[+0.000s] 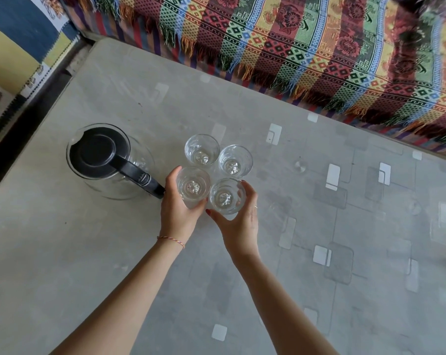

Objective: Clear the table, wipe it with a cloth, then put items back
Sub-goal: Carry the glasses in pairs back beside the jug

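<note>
Several clear drinking glasses stand upright in a tight cluster on the grey patterned table. My left hand wraps around the near-left glass. The near-right glass is gripped by my right hand. Just behind them, touching, stand the far-left glass and the far-right glass. A glass jug with a black lid and handle sits to the left, its handle tip close to my left thumb. No cloth is in view.
A sofa with a multicoloured fringed throw runs along the table's far edge. A dark gap and a patterned blue and yellow mat lie past the table's left edge.
</note>
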